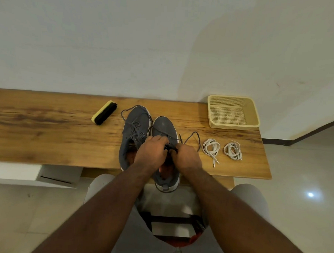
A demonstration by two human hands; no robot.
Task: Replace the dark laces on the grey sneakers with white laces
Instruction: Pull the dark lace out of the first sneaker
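- Left hand and right hand: both are curling their fingers over the throat of the right grey sneaker, each grip pinching the dark lace between them.
- Dark lace: its loose end is trailing off the right sneaker's side onto the table, looping toward the white laces.
- Right grey sneaker: it is lying toe away from the person, its heel overhanging the near table edge.
- Left grey sneaker: it is sitting just beside the right one, touching it, its own dark lace hanging loose around the toe.
- Two coiled white laces: they are resting side by side on the table, right of the sneakers.
- Yellow mesh basket: it is standing at the far right corner.
- Shoe brush: it is lying to the left of the sneakers.
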